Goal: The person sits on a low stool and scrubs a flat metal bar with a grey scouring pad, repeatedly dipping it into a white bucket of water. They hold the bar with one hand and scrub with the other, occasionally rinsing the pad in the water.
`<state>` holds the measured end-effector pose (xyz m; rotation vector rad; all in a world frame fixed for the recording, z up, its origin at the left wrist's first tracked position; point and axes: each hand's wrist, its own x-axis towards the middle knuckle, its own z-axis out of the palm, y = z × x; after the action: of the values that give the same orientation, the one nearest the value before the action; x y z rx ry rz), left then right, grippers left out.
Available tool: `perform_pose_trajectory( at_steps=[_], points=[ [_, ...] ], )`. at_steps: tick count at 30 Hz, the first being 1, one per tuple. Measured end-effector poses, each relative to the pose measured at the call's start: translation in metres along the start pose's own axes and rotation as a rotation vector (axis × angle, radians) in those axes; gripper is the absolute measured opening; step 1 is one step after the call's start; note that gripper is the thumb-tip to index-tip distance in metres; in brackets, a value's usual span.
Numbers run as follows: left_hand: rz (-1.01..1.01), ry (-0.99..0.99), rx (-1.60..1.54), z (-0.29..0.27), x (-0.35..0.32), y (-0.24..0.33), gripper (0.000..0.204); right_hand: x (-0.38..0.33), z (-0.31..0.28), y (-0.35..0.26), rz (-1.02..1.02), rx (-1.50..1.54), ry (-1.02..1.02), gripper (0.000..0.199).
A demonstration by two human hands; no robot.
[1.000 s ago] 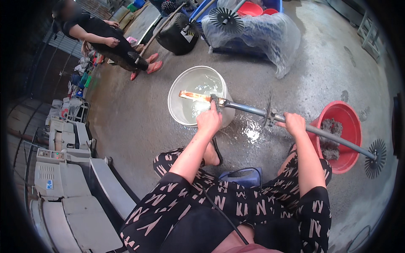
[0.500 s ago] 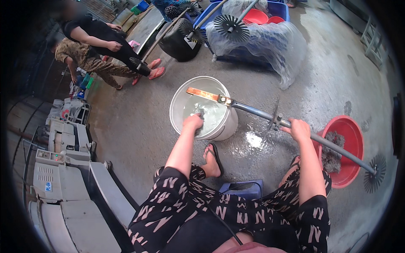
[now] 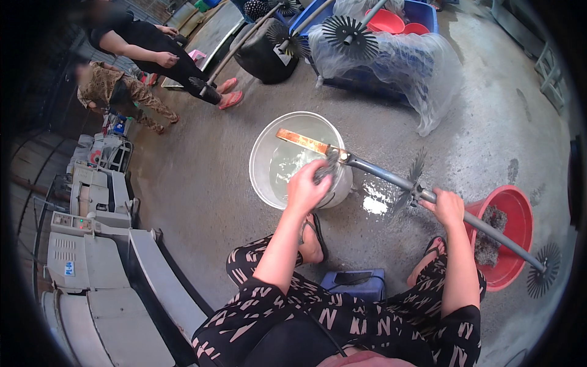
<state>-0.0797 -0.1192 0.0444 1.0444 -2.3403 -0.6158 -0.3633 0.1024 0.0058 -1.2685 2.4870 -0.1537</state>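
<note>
My right hand (image 3: pixel 447 207) is closed around a long grey metal pole (image 3: pixel 385 172). The pole slants from the white water bucket (image 3: pixel 258 178) to the lower right. Its far end is a flat, rust-orange bar (image 3: pixel 298 140) that reaches over the bucket. A toothed dark disc (image 3: pixel 416 164) sits on the pole just beyond my right hand, and another toothed disc (image 3: pixel 543 270) is at the near end. In my left hand (image 3: pixel 307 186) is a grey scouring pad (image 3: pixel 331 164), slightly blurred, held at the joint of bar and pole.
At right, a red basin (image 3: pixel 523 223) holds a grey fibrous mass (image 3: pixel 491 229). A blue crate (image 3: pixel 379 79) draped in clear film and a black drum (image 3: pixel 263 55) stand beyond the bucket. Grey machines (image 3: pixel 92 257) line the left. Two people are at upper left; a blue stool (image 3: pixel 354 285) is below me.
My left hand has come up out of the bucket with the scouring pad and moved right to the pole. My right hand still grips the pole, which sits slightly lower in view.
</note>
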Motion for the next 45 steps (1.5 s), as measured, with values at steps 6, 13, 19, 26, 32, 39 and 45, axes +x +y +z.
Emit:
perform_pose_trajectory(
  at_steps=[6,13,19,26,32,39,45],
  points=[
    [-0.236,-0.246,0.558,0.029,0.019,0.01,0.059,-0.001,-0.003,-0.007,-0.004,-0.018,0.005,0.051],
    [-0.033,-0.102,0.44,0.021,0.017,0.008,0.048,-0.001,0.003,0.0,-0.021,0.017,0.046,0.05],
    [-0.028,-0.068,0.487,0.023,0.027,0.006,0.035,-0.001,-0.001,-0.002,-0.009,0.002,0.031,0.049],
    [-0.083,-0.123,0.621,0.033,0.02,0.008,0.035,-0.003,-0.003,-0.003,0.015,0.026,0.012,0.048],
    [-0.083,-0.173,0.68,0.04,0.025,0.005,0.042,-0.002,-0.001,-0.002,0.0,0.031,0.012,0.05],
    [-0.171,-0.254,0.612,0.03,0.056,0.022,0.039,0.001,-0.003,0.001,0.01,0.025,0.024,0.051],
    [0.005,-0.204,0.629,0.031,0.046,0.002,0.032,0.0,0.002,0.003,-0.002,0.052,0.05,0.053]
  ],
)
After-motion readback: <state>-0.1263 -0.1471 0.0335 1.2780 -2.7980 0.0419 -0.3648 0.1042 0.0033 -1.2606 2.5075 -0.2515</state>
